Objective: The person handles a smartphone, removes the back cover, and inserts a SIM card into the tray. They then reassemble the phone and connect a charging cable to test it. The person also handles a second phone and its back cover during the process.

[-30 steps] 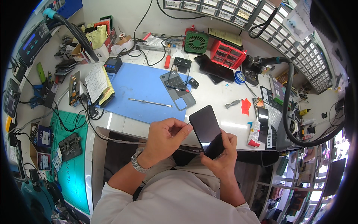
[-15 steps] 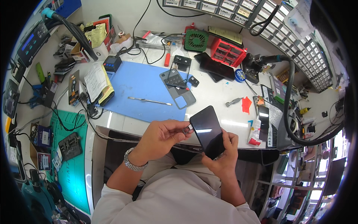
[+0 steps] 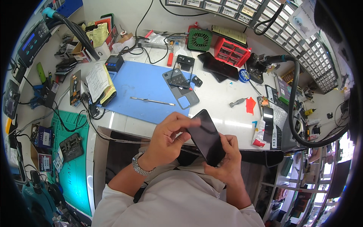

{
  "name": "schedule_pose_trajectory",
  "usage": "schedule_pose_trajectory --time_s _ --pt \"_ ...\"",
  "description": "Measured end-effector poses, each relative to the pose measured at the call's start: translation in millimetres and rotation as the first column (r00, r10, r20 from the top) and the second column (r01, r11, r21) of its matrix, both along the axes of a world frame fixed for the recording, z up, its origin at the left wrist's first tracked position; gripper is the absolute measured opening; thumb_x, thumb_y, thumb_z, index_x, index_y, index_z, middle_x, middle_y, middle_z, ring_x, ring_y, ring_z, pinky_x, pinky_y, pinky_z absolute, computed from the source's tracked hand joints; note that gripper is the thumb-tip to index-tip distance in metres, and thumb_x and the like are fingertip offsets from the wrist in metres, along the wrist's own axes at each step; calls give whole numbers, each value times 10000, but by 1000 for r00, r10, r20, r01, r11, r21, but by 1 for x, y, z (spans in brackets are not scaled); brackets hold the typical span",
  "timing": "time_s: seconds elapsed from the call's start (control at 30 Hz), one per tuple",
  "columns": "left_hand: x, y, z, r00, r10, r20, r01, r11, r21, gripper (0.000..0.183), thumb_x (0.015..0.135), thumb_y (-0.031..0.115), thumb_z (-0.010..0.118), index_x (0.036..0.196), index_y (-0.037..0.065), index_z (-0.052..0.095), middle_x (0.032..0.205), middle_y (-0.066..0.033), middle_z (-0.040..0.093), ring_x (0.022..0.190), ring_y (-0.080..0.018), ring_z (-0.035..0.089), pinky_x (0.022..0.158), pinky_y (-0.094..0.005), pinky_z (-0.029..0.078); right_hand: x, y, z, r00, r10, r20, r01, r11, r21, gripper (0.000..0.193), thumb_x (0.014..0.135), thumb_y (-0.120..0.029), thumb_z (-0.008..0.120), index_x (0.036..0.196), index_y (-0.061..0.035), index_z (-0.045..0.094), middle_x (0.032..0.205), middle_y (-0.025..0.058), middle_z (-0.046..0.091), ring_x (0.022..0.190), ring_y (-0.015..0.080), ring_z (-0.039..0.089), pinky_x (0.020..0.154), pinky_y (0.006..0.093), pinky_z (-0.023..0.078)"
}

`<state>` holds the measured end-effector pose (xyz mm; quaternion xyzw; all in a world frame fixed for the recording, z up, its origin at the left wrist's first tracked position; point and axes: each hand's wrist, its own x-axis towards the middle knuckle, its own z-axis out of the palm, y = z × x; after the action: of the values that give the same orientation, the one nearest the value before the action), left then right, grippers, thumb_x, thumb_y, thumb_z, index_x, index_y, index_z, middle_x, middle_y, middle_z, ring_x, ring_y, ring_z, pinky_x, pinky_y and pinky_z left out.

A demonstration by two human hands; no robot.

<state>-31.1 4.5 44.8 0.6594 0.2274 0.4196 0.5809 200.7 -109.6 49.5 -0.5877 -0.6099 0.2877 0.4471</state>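
A dark smartphone screen (image 3: pixel 206 138) is tilted above the desk's front edge, its glossy black face toward me. My right hand (image 3: pixel 225 160) grips its lower right side, with the thumb at the bottom corner and fingers along the edge. My left hand (image 3: pixel 168 138) is at the screen's upper left edge, a metal-banded watch (image 3: pixel 141 164) on its wrist. Its index finger reaches over the glass, blurred at the tip, while thumb and other fingers curl in; what they pinch, if anything, is hidden. Beyond lie a grey phone back cover (image 3: pixel 180 89) and a phone mid-frame (image 3: pixel 182 72).
A metal spudger (image 3: pixel 152 101) rests on the blue mat (image 3: pixel 132 81). Dark phones (image 3: pixel 221 70) lie before a red drawer box (image 3: pixel 232 51) and a green fan (image 3: pixel 200 39). At right are a tube (image 3: pixel 259 134) and a thick black hose (image 3: pixel 293 109).
My left hand's index finger has moved from the screen's edge onto its face. The small pale piece seen at those fingertips no longer shows. The screen has shifted slightly left and down.
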Motion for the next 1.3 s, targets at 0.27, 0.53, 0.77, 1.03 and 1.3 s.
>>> schedule_pose_trajectory --time_s 0.27,0.53,0.77,1.03,1.3 --pt "26 -12 -3 953 -63 297 113 982 -154 742 1116 298 608 1718 55 248 1710 -224 342 1492 -338 510 1222 -444 428 -15 -6 -9 756 132 -641 -236 969 -79 933 677 94 897 1538 42 541 1334 38 556 1276 153 546 1115 301 418" --pt "42 -19 -13 891 -20 454 199 916 -349 566 1102 262 544 1603 58 380 1534 -267 542 1338 -358 647 1152 -483 527 -38 -3 -6 731 9 -683 -183 966 -183 977 685 145 851 1588 89 483 1225 30 616 1153 139 590 1055 303 457" --pt "50 -25 -17 889 96 447 89 923 -375 521 1044 177 513 1537 14 462 1427 -276 609 1177 -301 697 1084 -471 573 -40 -9 -35 744 67 -664 -160 984 -81 920 731 86 897 1560 80 499 1354 73 624 1263 158 585 1110 343 479" --pt "50 -22 -9 882 182 434 77 854 -515 466 1016 199 494 1444 15 501 1353 -296 641 1105 -338 715 1023 -475 600 -45 -9 -41 779 31 -627 -138 983 -123 838 738 69 904 1482 121 522 1332 85 616 1242 160 585 1092 324 479" --pt "55 -23 -11 811 100 576 234 848 -476 579 1119 317 433 1625 39 385 1491 -265 578 1338 -345 623 1171 -478 495 -46 -3 -17 843 -42 -535 -61 983 -174 818 755 6 931 1462 104 531 1305 94 625 1205 167 626 1062 336 521"
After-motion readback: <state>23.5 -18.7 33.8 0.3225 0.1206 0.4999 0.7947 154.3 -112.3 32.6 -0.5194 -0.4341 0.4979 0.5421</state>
